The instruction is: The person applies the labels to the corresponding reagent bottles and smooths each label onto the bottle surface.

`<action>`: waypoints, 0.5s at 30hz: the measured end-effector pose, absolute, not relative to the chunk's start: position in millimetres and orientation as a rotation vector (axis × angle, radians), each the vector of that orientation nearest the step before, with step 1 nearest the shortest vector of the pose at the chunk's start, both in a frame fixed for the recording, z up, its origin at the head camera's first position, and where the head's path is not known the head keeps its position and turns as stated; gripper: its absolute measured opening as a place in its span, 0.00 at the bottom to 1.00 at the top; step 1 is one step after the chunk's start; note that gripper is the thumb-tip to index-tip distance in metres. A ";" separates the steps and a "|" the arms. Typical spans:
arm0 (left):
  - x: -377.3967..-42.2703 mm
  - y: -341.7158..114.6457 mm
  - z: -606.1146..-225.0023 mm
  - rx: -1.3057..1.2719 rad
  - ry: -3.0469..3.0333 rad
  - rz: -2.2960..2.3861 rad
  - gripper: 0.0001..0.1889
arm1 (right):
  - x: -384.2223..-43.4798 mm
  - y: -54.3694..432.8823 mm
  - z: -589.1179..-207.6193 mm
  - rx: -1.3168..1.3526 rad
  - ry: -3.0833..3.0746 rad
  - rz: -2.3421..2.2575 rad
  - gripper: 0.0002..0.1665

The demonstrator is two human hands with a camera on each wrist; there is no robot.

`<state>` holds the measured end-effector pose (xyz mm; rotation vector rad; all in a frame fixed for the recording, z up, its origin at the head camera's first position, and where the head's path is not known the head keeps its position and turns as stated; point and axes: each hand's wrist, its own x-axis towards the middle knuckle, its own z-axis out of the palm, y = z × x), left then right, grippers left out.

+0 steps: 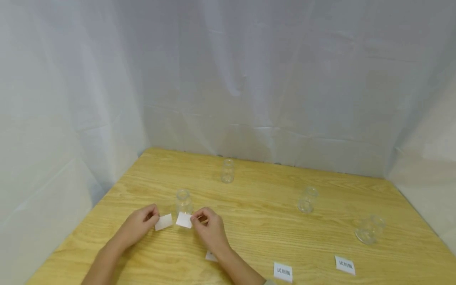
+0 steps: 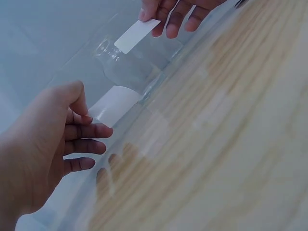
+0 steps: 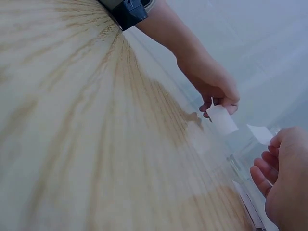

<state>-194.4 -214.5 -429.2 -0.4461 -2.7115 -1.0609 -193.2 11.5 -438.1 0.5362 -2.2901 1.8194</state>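
Nearest the camera, low and left of centre in the head view, the left hand point(image 1: 137, 225) pinches one white paper slip point(image 1: 163, 222) at its edge, and just to its right the right hand point(image 1: 210, 228) pinches a second slip point(image 1: 184, 220). Both slips hover just above the counter point(image 1: 249, 221), in front of a small clear glass bottle point(image 1: 183, 202). The slips look feather-light, limp and easily creased, so a fingertip grip on a short edge suits them, while the bottle seems hard, slick and breakable, best held round its body.

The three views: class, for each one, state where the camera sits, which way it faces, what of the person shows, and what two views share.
Head: looks forward and down at the wooden table, both forearms showing.
Left wrist: behind the left hand, facing the right hand.
Right wrist: behind the right hand, facing the left hand.
Shared: the two white paper slips by the glass bottle.
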 end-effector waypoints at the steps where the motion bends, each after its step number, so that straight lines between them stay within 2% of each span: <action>1: -195.1 -216.1 -429.1 -0.440 -2.729 -1.037 0.06 | -193.3 11.7 -438.2 0.539 -2.286 1.821 0.02; 15: -200.9 -225.7 -433.1 -0.419 -2.748 -0.790 0.06 | -193.1 11.5 -438.2 0.531 -2.289 1.806 0.02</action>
